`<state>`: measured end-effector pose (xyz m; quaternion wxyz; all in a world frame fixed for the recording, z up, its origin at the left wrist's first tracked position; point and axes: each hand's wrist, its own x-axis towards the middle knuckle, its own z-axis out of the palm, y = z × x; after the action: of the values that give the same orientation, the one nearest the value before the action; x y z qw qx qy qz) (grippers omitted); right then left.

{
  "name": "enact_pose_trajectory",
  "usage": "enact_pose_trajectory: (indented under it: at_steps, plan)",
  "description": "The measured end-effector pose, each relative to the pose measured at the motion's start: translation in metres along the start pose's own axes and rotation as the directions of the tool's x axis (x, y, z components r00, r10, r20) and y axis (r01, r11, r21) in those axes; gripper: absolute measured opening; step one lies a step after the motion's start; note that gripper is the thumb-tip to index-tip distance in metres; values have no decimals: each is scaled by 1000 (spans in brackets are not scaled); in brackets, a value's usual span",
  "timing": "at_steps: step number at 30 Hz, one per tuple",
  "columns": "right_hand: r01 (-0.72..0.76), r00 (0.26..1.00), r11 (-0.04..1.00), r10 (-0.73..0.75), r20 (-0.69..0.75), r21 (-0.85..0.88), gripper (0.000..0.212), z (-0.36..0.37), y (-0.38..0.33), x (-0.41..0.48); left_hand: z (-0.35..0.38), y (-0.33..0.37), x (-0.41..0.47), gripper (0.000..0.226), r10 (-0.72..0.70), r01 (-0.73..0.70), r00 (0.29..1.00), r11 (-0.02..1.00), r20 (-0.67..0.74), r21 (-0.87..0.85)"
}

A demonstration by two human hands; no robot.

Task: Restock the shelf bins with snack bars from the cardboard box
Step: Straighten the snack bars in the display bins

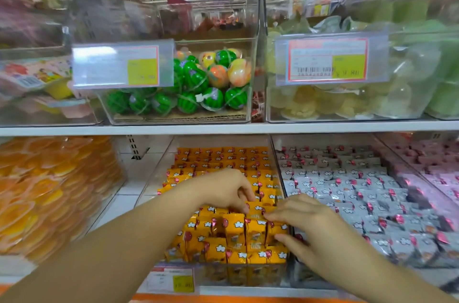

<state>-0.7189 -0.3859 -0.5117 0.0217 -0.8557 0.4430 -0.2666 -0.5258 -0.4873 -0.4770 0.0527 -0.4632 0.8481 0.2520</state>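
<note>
Reaching into the lower tier of a shelf (223, 129), both arms stretched over the clear middle bin (152, 178). Judged close to finished for this bin: packed with orange snack bars (223, 158), row on row from well beyond both grips to right beneath the wrists. Nearest rows a little uneven, probably wanting only a last squaring. No cardboard box in view, so no telling how much stock is left. Grey bars (360, 191) just right of the right grip, likewise looking full.

Left grip (223, 188) curled downward, nipping the top of one bar. Right grip (308, 223) close beside it, forefinger and thumb pinching a neighbouring bar.

Tight quarters: bin wall hard by the right grip, shelf board above and beyond. Open white shelf space only to the left of the left grip. Small price tag (171, 278) below the left wrist.
</note>
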Motion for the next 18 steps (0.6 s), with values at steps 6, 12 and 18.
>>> enact_pose_trajectory:
  at_steps: [6,12,18]
  plan:
    - [43,999,999,-43,-26,16,37,9,5,-3,0,-3,2,28,17,-17,1000,1000,19,-5]
    - [23,997,999,-21,-75,27,28,9,-2,2,4,-1,0,8,31,-30,999,999,-35,16]
    - [100,982,993,-110,-154,-67,22,17,-6,1,4,-3,-20,6,113,-113,989,994,-95,6]
